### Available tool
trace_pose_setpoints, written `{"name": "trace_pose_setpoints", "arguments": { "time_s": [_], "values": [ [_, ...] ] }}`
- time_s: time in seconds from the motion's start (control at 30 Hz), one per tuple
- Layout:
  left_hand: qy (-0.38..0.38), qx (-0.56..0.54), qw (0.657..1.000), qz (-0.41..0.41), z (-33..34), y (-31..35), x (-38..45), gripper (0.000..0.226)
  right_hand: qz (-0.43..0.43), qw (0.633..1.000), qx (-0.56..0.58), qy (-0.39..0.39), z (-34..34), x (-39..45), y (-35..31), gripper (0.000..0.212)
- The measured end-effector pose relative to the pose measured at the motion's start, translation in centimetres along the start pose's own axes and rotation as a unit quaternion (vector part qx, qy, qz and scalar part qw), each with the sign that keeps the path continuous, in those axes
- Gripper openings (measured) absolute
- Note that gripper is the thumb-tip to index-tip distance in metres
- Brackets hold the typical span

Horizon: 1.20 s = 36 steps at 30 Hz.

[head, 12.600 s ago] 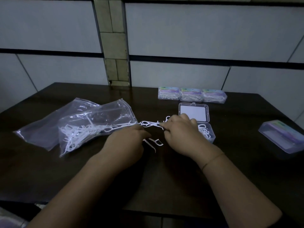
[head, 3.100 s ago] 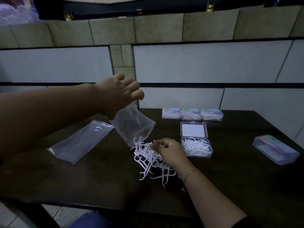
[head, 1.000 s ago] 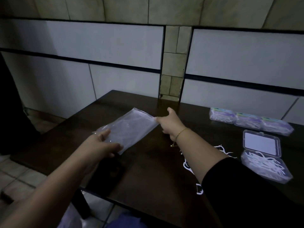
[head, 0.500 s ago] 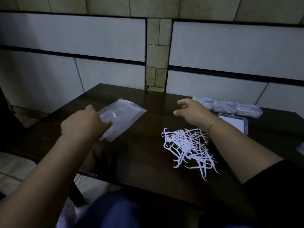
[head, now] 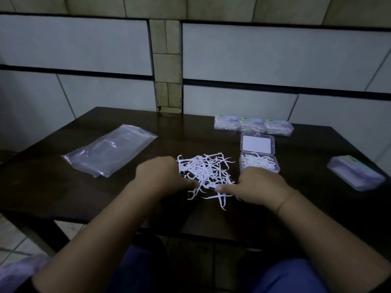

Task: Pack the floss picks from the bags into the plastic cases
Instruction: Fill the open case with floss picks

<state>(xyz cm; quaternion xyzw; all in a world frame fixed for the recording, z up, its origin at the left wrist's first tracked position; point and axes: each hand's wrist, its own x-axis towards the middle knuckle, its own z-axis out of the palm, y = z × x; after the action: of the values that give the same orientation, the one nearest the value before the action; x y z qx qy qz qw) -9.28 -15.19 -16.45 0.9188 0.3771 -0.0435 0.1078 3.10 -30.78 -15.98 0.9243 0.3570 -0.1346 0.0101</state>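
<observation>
A person sits at a dark table [head: 63, 187]. A loose pile of white floss picks [head: 205, 172] lies between both hands. The left hand [head: 163, 176] and right hand [head: 260, 185] rest at the pile's near edges; whether either pinches a pick cannot be told. An open plastic case [head: 258, 163], partly filled, sits just right of the pile. Gathering a small, aligned bunch would likely pack neater than grabbing tangled picks
</observation>
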Motion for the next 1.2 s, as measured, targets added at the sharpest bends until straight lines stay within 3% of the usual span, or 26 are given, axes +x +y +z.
{"name": "trace_pose_setpoints", "arguments": {
  "time_s": [0.07, 0.23, 0.6, 0.87, 1.0, 1.1, 1.2],
  "values": [
    [-0.008, 0.005, 1.000, 0.007, 1.2, 1.2, 0.1, 0.059, -0.006, 0.999, -0.008, 0.038, 1.4, -0.3, -0.4, 0.064],
    [-0.005, -0.038, 0.999, 0.015, 2.4, 2.3, 1.8, 0.036, 0.009, 0.990, 0.078, 0.113, 3.1, 1.4, -0.3, 0.026],
    [0.034, -0.080, 0.996, 0.036, 2.0, 1.8, 2.2, 0.020, 0.028, 0.979, 0.121, 0.160, 3.2, 2.6, 2.2, 0.019],
    [0.001, -0.091, 0.995, 0.048, 0.0, 0.9, 2.2, 0.005, -0.051, 0.953, 0.258, 0.149, -1.1, 2.0, 5.1, 0.008],
    [0.031, -0.104, 0.993, 0.049, -0.1, 0.8, 2.2, 0.026, -0.026, 0.966, 0.196, 0.166, -3.1, 3.7, 7.2, 0.004],
    [0.061, -0.127, 0.988, 0.060, -0.1, 1.1, 2.0, 0.024, 0.047, 0.980, 0.057, 0.187, -3.7, 4.8, 8.3, 0.010],
    [0.108, -0.134, 0.981, 0.086, -0.1, 1.8, 2.0, 0.024, 0.065, 0.980, 0.006, 0.187, -3.2, 5.3, 8.1, 0.016]
  ]
}}
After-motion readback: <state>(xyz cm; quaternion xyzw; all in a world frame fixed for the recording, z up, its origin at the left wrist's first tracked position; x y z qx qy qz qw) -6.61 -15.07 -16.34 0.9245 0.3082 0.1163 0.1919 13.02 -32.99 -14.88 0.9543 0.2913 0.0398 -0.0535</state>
